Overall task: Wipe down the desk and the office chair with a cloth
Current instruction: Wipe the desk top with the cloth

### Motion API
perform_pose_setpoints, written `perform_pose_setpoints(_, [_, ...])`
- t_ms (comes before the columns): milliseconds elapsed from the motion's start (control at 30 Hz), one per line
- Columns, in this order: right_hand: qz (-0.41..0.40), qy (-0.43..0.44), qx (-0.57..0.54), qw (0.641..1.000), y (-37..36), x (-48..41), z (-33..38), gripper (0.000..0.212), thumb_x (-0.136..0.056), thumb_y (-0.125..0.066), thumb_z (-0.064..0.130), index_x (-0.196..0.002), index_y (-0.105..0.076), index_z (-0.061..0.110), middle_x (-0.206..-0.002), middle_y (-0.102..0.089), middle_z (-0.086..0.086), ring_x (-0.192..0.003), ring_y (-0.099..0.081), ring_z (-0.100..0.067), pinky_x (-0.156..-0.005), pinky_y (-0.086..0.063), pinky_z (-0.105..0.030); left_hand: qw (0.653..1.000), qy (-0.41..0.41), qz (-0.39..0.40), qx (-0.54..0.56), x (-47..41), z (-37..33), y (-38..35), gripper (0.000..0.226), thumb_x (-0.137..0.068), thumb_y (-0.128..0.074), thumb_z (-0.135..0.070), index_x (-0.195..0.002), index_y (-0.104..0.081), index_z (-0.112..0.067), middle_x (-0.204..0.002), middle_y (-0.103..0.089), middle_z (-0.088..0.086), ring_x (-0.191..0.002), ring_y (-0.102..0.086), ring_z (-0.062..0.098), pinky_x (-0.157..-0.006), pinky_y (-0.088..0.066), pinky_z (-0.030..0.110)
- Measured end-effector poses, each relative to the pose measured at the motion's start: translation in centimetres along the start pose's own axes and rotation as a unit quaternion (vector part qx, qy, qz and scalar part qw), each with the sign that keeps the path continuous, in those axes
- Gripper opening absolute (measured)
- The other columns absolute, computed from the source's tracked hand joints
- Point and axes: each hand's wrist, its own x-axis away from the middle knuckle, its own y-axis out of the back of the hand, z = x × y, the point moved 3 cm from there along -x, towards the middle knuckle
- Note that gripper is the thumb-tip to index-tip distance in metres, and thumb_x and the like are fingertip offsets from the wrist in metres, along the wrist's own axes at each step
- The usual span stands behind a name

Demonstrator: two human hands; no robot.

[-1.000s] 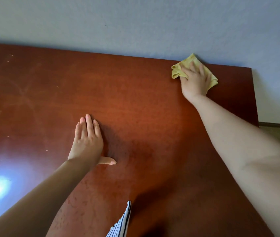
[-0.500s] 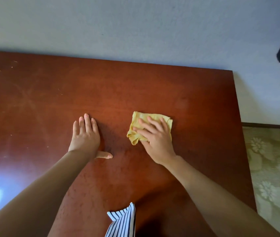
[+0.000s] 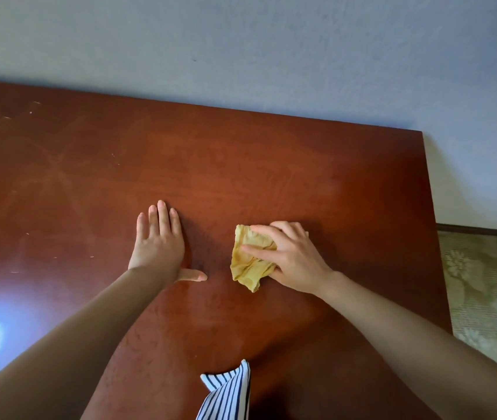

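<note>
wiping the counter (image 3: 271, 165): right hand (image 3: 297, 259) clutches the cloth (image 3: 248, 265), left hand (image 3: 158, 244) flat (fingers straight) left of it; next, probably sweep leftward.

I have the left hand (image 3: 158, 247) palm down, its four fingers straight and close together, the thumb stuck out sideways toward the right; its forearm runs in from the lower left; the right hand (image 3: 289, 256) sits near it, fingers and thumb curled, bunching the cloth (image 3: 248, 268) under them; its forearm enters from the lower right; both arms are bare.
</note>
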Motion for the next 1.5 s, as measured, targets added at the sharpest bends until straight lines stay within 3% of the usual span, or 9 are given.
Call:
perform_pose_setpoints(133, [-0.024,-0.019,-0.005,1.0,0.1,-2.2,-1.5,0.05,-0.069,-0.078,0.017,-0.116,-0.067,0.029,-0.126,-0.059,-0.005,-0.107,-0.05,-0.027,-0.081,-0.043,-0.042,1.0,-0.002,-0.007,0.01,-0.1,0.2,-0.3,0.141,-0.058,-0.029,-0.093,-0.142,0.016,0.01,-0.153,0.012,0.032,-0.145,0.003,0.041,-0.116,-0.002,0.052])
perform_pose_setpoints(433, [-0.06,-0.208,0.037,0.976,1.2,-11.8,-10.5,0.046,-0.081,-0.068,0.019,-0.123,-0.061,0.035,-0.134,-0.05,0.002,-0.111,-0.042,-0.029,-0.089,-0.033,-0.038,0.999,-0.012,-0.03,0.024,-0.3,0.6,-1.1,0.138,-0.06,-0.024,-0.093,-0.129,0.029,0.014,-0.15,0.018,0.034,-0.143,0.006,0.044,-0.115,-0.001,0.053])
perform_pose_setpoints(700, [-0.167,-0.432,0.054,0.885,0.4,-16.5,-13.5,0.033,-0.089,-0.055,0.033,-0.121,-0.059,0.037,-0.133,-0.049,0.01,-0.115,-0.041,-0.025,-0.089,-0.027,-0.036,0.999,-0.017,-0.03,0.032,-0.9,0.0,-1.1,0.139,-0.059,-0.028,-0.092,-0.128,0.031,0.014,-0.15,0.019,0.035,-0.143,0.007,0.044,-0.114,0.0,0.056])
perform_pose_setpoints(767, [-0.166,-0.409,0.045,0.896,-0.3,-16.5,-11.6,0.032,-0.088,-0.056,0.032,-0.119,-0.061,0.036,-0.129,-0.051,0.009,-0.112,-0.042,-0.026,-0.087,-0.026,-0.035,0.999,-0.014,-0.03,0.031,-1.0,0.2,-1.1,0.14,-0.059,-0.03,-0.092,-0.128,0.029,0.014,-0.15,0.018,0.035,-0.143,0.006,0.044,-0.114,0.0,0.056])
perform_pose_setpoints(900, [-0.13,-0.26,0.018,0.957,-1.4,-14.3,-6.2,0.04,-0.081,-0.066,0.023,-0.12,-0.063,0.034,-0.117,-0.058,0.005,-0.097,-0.046,-0.029,-0.079,-0.029,-0.036,0.999,-0.005,-0.031,0.036,-1.1,0.5,-1.3,0.142,-0.057,-0.031,-0.093,-0.137,0.023,0.012,-0.153,0.016,0.031,-0.144,0.005,0.041,-0.114,0.0,0.057])
perform_pose_setpoints(1033, [-0.086,-0.152,-0.01,0.985,-2.3,-10.0,-0.6,0.054,-0.072,-0.075,0.022,-0.122,-0.061,0.039,-0.108,-0.061,0.007,-0.085,-0.047,-0.027,-0.072,-0.033,-0.034,0.997,0.006,-0.043,0.062,-0.8,0.9,-1.4,0.141,-0.054,-0.03,-0.095,-0.146,0.017,0.001,-0.156,0.015,0.021,-0.146,0.005,0.033,-0.113,0.001,0.058])
perform_pose_setpoints(1233, [-0.065,-0.078,-0.05,0.994,-2.9,-3.0,5.4,0.052,-0.071,-0.073,0.021,-0.119,-0.064,0.036,-0.112,-0.063,0.007,-0.085,-0.041,-0.02,-0.072,-0.03,-0.031,0.994,-0.002,-0.078,0.071,1.3,0.5,-2.4,0.116,-0.072,-0.025,-0.084,-0.144,0.026,-0.007,-0.157,0.014,0.02,-0.146,0.007,0.032,-0.113,0.0,0.06])
perform_pose_setpoints(1400, [-0.023,-0.004,-0.047,0.999,-2.2,2.5,7.0,0.041,-0.079,-0.061,0.024,-0.119,-0.064,0.036,-0.117,-0.063,0.007,-0.086,-0.04,-0.016,-0.069,-0.039,-0.032,0.991,-0.077,-0.091,0.054,4.6,-0.9,-4.4,0.116,-0.067,-0.017,-0.085,-0.135,0.036,-0.008,-0.154,0.023,0.022,-0.145,0.013,0.035,-0.112,0.006,0.059])
perform_pose_setpoints(1500, [-0.017,0.065,-0.035,0.997,-1.3,4.6,5.9,0.047,-0.073,-0.075,0.019,-0.116,-0.066,0.035,-0.115,-0.065,0.007,-0.084,-0.04,-0.014,-0.07,-0.041,-0.03,0.992,-0.084,-0.079,0.05,6.0,-0.9,-5.5,0.119,-0.068,-0.019,-0.088,-0.139,0.033,-0.007,-0.153,0.025,0.022,-0.144,0.016,0.036,-0.112,0.007,0.058])
